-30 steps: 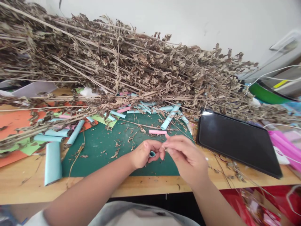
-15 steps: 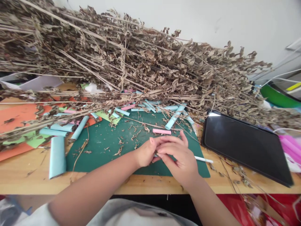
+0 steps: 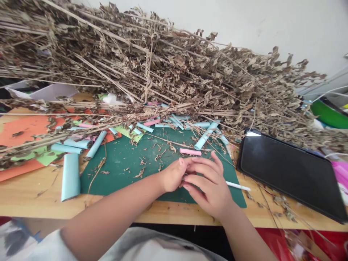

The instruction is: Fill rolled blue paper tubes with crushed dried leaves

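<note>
Above the front of a green cutting mat [image 3: 116,181], my two hands meet. My left hand [image 3: 174,176] is curled, its thumb up and its fingers mostly behind the other hand. Bent fingers of my right hand [image 3: 212,185] press against the left fingers. A small dark bit shows between them; what it belongs to is hidden. Just beyond the hands lies a pink paper roll [image 3: 190,152]. A thin white stick [image 3: 237,186] rests to the right, partly behind my right hand. Crumbs of dried leaf [image 3: 140,172] are scattered over the mat.
A large heap of dried leafy stems [image 3: 174,69] fills the back of the wooden table [image 3: 40,203]. Several light-blue paper rolls [image 3: 207,135] lie along it. A wide blue roll [image 3: 70,177] stands left, near orange paper [image 3: 21,128]. On the right lies a black tablet [image 3: 290,174].
The camera view has shifted a little, so most things appear farther right. My hands stay together; the right fingers have moved slightly. A pale bit between the fingers no longer shows.
</note>
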A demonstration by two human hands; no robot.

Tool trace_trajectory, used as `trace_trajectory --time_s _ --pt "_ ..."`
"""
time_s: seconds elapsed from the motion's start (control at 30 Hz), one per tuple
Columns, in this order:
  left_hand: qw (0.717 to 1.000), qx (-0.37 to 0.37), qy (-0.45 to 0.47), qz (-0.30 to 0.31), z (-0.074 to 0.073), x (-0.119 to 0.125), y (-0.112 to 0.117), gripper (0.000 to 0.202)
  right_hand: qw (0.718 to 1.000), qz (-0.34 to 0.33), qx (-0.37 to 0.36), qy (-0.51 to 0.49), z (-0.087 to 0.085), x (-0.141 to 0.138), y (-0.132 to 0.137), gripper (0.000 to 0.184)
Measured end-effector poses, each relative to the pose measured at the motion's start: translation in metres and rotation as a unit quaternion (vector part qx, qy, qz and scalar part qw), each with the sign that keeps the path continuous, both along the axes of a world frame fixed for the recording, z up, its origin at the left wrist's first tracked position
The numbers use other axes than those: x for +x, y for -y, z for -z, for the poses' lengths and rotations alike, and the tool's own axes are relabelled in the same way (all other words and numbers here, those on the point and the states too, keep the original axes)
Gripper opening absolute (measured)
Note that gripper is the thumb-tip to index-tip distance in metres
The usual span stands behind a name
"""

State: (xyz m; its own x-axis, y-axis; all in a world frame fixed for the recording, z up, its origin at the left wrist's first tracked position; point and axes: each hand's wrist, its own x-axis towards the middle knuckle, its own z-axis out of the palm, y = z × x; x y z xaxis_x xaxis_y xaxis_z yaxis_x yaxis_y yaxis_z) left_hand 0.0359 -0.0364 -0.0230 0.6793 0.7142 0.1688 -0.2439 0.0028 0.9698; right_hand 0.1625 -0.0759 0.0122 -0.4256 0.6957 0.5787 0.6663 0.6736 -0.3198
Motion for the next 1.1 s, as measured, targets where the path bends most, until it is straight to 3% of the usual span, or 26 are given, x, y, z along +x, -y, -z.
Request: trace_trajectory --time_s 0.13,0.37,0.6,0.9,0.97,1.1 --pt "0.999 -0.013 0.034 0.029 0.003 0.0 0.0 0.088 1.0 0.017 -0.007 0.02 -0.001 0.002 0.002 0.007" --pt "0.999 -0.005 0.012 0.039 -0.006 0.0 -0.001 0.085 0.998 -0.037 -0.02 0.04 -0.002 0.011 -0.001 0.02" --pt "0.999 0.037 0.012 0.029 -0.002 -0.002 -0.002 0.082 0.997 -0.03 -0.005 0.064 -0.004 0.01 -0.002 0.01" --pt "0.999 0.022 0.021 0.032 -0.002 0.0 -0.001 0.082 0.995 -0.012 0.009 0.104 -0.012 0.007 -0.001 0.011" --pt "0.999 0.015 0.006 0.036 -0.002 -0.001 -0.001 0.083 0.996 -0.021 0.032 0.084 -0.014 0.012 -0.001 0.013" --pt "0.998 0.036 -0.017 0.041 -0.004 -0.004 -0.001 0.082 0.996 -0.009 0.043 -0.073 -0.013 0.026 -0.002 0.024"
